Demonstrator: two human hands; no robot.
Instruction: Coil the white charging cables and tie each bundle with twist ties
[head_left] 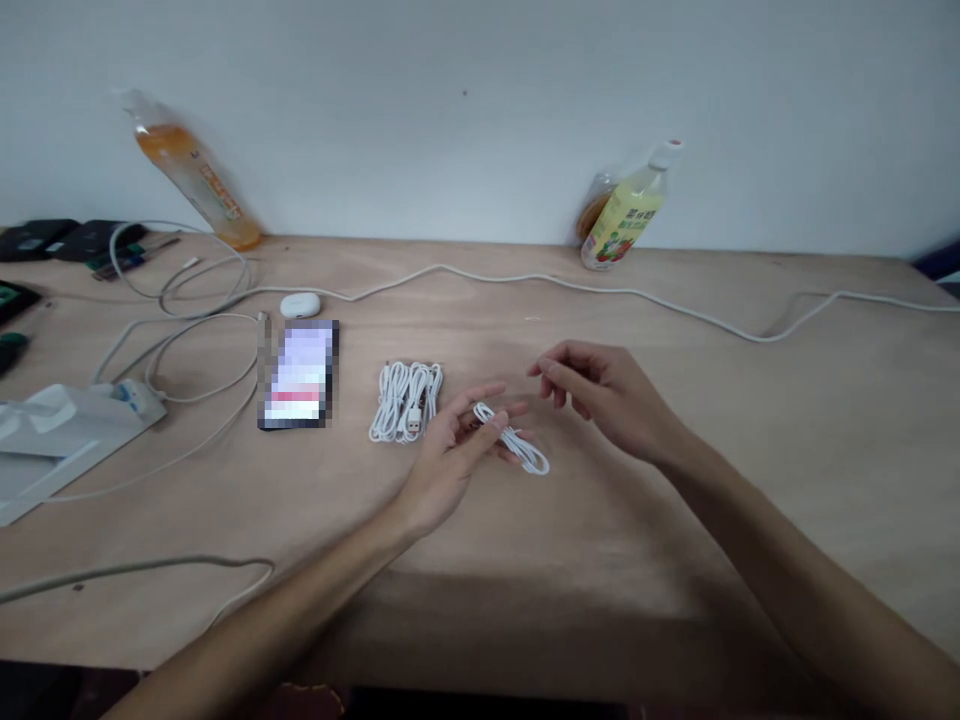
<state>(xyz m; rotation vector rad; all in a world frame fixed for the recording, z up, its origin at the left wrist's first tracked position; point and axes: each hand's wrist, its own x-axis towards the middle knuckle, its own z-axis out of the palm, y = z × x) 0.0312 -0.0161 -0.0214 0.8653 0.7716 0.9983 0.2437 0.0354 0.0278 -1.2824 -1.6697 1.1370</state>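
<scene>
The left hand (450,455) pinches one end of a small coiled white cable (517,447) between thumb and fingers. The coil reaches out to the right over the tabletop (675,560), near a bundle of white cables (406,402) lying just left of the hand. The right hand (600,395) hovers just beyond the coil, fingers loosely curled and, as far as the soft view shows, holding nothing. A phone (298,375) lies further left.

Desk (675,570) near and right lies open. Left of the looped cable (519,447) in my left fingers (480,432), a cable bundle (406,402) and phone (298,375) block; a long cord (600,288) crosses far.
</scene>
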